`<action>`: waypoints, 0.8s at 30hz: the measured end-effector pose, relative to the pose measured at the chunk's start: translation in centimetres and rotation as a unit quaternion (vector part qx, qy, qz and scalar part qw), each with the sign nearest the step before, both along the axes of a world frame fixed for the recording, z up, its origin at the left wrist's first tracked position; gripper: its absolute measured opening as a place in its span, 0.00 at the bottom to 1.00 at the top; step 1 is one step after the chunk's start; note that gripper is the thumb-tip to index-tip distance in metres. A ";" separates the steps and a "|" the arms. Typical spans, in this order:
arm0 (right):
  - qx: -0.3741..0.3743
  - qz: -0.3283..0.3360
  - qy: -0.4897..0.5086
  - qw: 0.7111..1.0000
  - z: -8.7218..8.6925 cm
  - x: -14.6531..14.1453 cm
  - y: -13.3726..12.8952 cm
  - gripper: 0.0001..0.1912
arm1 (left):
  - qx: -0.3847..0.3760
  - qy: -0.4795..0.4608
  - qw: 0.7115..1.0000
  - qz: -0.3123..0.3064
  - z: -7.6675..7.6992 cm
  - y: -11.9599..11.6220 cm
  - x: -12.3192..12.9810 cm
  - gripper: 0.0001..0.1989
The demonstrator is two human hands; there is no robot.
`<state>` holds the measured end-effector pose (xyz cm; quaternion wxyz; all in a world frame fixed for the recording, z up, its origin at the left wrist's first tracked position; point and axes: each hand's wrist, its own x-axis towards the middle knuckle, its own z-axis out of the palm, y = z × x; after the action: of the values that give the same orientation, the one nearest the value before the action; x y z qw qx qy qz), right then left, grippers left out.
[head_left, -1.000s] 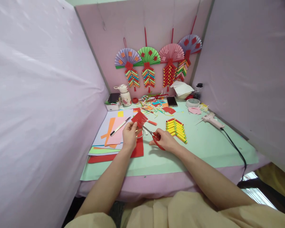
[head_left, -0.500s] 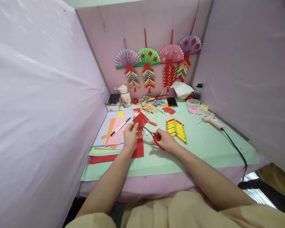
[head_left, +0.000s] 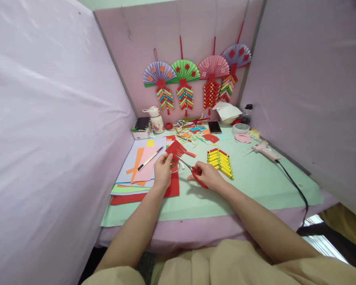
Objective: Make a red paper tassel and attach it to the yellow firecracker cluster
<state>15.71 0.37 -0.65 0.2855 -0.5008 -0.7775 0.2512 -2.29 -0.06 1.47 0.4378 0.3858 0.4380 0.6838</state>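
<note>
Between the thumb and fingers of my left hand (head_left: 163,170) is a piece of red paper (head_left: 175,148), its right side cut into a fringe of thin strips. My right hand (head_left: 208,176) is closed round the red handles of a pair of scissors (head_left: 195,174). The scissor blades point up and left, reaching the lower edge of the red paper near my left fingertips. Just behind the fringe lies an orange-red stick-like piece (head_left: 190,154). To the right of the scissors rests a row of yellow paper rolls with green ends (head_left: 221,163), topped by red ones.
Coloured paper sheets (head_left: 121,189) with a pen (head_left: 150,158) lie on the left. Paper scraps (head_left: 192,132), a phone (head_left: 214,127) and a bottle (head_left: 156,119) are at the back. A glue gun (head_left: 265,151) with its cord is on the right. Paper fans (head_left: 185,70) hang behind.
Almost nothing differs. The scissors' handles in my right hand have shifted very slightly, while the red paper stays in my left hand.
</note>
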 end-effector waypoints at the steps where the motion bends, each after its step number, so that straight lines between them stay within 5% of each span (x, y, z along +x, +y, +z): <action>1: 0.000 -0.004 -0.004 1.000 0.1 0.0 0.0 0.20 | -0.001 0.002 1.000 0.001 0.0 0.0 0.0 0.14; 24: -0.053 0.018 -0.003 0.998 0.0 0.2 0.2 0.19 | -0.018 0.020 1.000 0.001 0.2 -0.1 0.0 0.15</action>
<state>15.91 0.60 -0.63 0.2516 -0.5023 -0.7728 0.2954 -2.26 -0.13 1.67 0.4351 0.3908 0.4590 0.6688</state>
